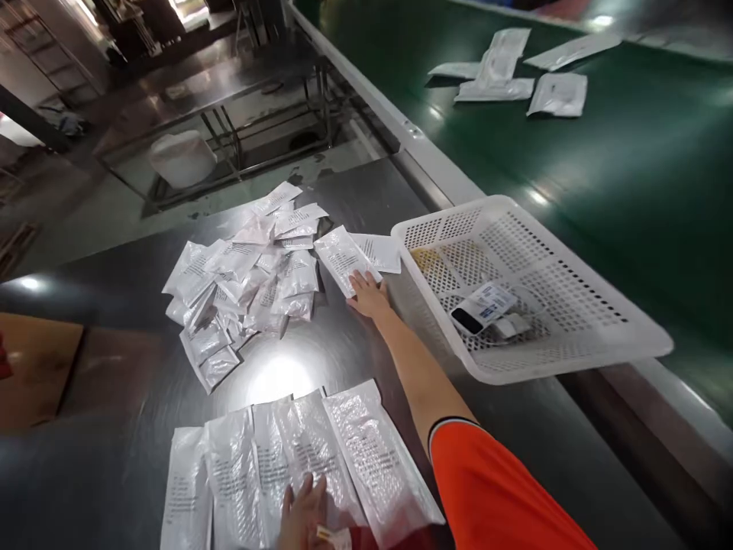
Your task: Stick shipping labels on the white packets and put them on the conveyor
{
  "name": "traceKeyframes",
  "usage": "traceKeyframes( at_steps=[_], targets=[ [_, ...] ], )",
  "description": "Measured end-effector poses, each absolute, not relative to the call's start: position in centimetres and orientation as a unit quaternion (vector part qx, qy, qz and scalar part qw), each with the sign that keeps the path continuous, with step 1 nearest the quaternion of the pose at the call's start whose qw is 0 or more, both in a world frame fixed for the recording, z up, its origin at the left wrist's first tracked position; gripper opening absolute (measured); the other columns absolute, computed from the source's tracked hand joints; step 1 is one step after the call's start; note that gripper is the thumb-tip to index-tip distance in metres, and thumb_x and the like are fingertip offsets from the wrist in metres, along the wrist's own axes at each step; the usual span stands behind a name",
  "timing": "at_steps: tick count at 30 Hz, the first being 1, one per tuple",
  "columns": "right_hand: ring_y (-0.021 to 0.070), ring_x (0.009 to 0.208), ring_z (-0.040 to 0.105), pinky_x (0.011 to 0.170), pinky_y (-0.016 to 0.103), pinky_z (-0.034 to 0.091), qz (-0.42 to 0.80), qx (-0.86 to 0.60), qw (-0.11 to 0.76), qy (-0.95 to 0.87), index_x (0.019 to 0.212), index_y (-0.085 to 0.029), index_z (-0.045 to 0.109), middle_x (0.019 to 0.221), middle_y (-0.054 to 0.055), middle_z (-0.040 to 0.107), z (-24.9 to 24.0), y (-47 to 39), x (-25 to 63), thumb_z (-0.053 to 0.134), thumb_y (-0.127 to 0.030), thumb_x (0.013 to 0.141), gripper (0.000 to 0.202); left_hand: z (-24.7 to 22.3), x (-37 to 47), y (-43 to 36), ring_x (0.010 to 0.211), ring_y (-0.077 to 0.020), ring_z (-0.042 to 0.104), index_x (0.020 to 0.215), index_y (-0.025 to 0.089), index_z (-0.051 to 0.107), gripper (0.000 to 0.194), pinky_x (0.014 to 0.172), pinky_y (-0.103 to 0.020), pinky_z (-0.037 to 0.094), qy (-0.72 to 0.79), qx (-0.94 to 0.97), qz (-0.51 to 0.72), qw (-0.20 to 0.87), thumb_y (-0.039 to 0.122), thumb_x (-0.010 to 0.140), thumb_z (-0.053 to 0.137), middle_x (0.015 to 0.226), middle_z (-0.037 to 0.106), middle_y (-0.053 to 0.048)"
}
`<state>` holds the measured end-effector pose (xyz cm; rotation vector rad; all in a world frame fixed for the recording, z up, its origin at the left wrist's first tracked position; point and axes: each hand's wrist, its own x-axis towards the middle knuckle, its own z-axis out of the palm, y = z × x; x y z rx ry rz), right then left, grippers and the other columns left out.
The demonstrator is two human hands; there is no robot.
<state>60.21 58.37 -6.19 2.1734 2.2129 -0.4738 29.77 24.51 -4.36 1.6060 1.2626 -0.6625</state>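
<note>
My right hand (369, 296) reaches across the steel table with its fingers spread on the near end of a white printed packet (342, 258). Another white packet (378, 252) lies partly under that one, close to the basket. To the left is a loose heap of small white packets (246, 275) with printed text. Low in the view, my left hand (306, 510) rests with fingers apart over a row of larger white padded packets (275, 451), laid side by side and overlapping. Something pale is at its wrist, too cut off to name.
A white perforated basket (532, 363) stands at the right, holding a phone-like black and white item (484, 307) and a thin cord. Beyond runs a green conveyor belt (630, 168) carrying several white packets (495, 65). A brown cardboard piece (40, 367) sits at the left.
</note>
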Motion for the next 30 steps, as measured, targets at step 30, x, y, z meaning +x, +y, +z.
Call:
traceKeyframes(
  at_steps=[30],
  targets=[
    [0.0355,0.144,0.016,0.113,0.061,0.009,-0.109,0.571,-0.079,0.81,0.147,-0.024,0.036,0.155,0.01,0.032,-9.1,23.9,63.2,0.053,-0.045,0.089,0.064,0.3,37.5,25.3,0.149,-0.0322,0.013,0.073,0.022,0.067,0.01,0.115,-0.067,0.003,0.425,0.769,-0.145,0.455,0.015,0.074,0.06,0.158,0.03,0.004]
  ],
)
